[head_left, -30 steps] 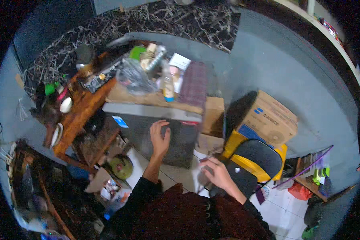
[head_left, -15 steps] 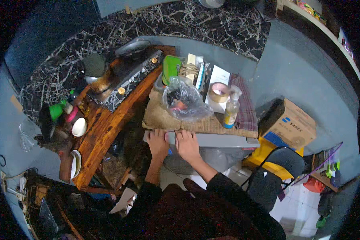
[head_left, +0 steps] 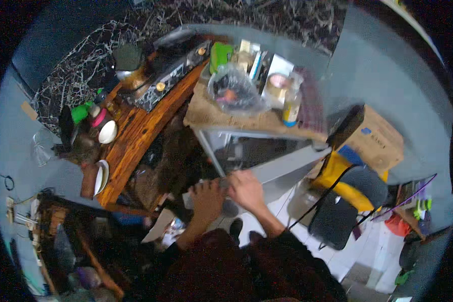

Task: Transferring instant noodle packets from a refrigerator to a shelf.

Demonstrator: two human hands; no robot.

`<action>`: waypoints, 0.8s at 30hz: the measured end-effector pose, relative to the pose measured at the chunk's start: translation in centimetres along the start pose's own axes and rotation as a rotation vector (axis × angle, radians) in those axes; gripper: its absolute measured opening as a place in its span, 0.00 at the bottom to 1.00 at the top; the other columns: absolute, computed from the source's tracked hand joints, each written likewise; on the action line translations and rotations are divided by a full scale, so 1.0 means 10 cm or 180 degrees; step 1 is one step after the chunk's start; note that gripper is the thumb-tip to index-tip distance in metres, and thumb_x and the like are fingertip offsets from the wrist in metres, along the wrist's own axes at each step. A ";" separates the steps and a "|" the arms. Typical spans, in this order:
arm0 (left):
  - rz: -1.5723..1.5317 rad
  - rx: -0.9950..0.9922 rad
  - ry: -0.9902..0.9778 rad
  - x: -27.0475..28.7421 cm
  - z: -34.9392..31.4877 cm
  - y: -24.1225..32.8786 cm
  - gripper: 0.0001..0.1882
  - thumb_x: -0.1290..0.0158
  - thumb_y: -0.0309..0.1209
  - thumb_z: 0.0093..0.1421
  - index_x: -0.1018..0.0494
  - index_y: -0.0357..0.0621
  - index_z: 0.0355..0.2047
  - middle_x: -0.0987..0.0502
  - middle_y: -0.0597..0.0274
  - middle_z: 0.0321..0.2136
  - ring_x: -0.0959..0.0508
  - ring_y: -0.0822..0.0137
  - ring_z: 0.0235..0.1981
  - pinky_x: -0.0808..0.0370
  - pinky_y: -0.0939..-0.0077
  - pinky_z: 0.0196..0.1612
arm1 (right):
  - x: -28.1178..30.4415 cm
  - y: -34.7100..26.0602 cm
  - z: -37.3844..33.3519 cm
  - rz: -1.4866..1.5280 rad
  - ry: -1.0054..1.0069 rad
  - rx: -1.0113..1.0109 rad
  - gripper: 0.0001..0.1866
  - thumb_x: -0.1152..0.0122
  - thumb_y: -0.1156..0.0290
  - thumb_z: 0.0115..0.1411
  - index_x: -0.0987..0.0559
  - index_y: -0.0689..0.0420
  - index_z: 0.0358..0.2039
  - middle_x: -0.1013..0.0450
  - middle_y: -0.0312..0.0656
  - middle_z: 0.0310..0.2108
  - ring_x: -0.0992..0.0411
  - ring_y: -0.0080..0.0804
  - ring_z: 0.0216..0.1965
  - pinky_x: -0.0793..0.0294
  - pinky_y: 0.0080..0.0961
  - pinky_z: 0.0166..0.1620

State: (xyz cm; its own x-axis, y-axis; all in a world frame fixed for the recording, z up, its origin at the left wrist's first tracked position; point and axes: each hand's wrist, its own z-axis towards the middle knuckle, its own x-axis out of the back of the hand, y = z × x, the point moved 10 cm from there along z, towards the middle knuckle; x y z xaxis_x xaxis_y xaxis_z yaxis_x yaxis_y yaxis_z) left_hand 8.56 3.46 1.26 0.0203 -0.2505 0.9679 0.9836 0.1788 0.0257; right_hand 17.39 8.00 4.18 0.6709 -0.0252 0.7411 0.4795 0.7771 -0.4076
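A grey door (head_left: 289, 162) stands ajar on a low cabinet that looks like a small fridge, its hinge side at the right. My left hand (head_left: 207, 202) is closed over the door's free end, fingers bent across the top edge. Close beside it, my right hand (head_left: 246, 190) also grips that edge. Behind the door the cabinet's opening (head_left: 239, 151) shows, dim and blurred inside. On the cabinet's top lies brown cardboard (head_left: 221, 120), bearing a clear plastic bag (head_left: 236, 93), a roll of tape (head_left: 277, 83) and a pump bottle (head_left: 291, 106).
To the left runs a wooden counter (head_left: 158, 118) with a stove (head_left: 171, 75), a pot (head_left: 128, 63) and a white bowl (head_left: 107, 132). At the right are a black folding chair (head_left: 332, 221) and a cardboard box (head_left: 375, 141). My feet (head_left: 236, 229) are below the door.
The door has swung out toward me from the cabinet front, with both hands holding its free end. The cabinet's inside has come into view. My view has shifted slightly.
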 end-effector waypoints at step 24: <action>-0.3038 -0.2952 -0.1418 0.14 -1.64 2.53 0.28 0.45 0.40 0.47 0.42 0.43 0.45 0.40 0.51 0.45 0.37 0.51 0.48 0.38 0.61 0.50 | 2.02 -0.15 -3.14 -0.1181 0.0073 -0.3481 0.30 0.40 0.70 0.45 0.38 0.52 0.50 0.44 0.54 0.51 0.43 0.52 0.50 0.40 0.37 0.50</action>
State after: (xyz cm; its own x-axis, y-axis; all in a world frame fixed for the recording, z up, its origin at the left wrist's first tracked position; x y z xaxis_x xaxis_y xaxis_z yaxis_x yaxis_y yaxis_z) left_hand 36.39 -7.96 -0.84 -0.6003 0.4325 0.6728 0.3483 -0.6159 0.7067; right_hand 47.94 -13.39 3.00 0.3910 -0.1582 0.9067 0.8755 -0.2402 -0.4194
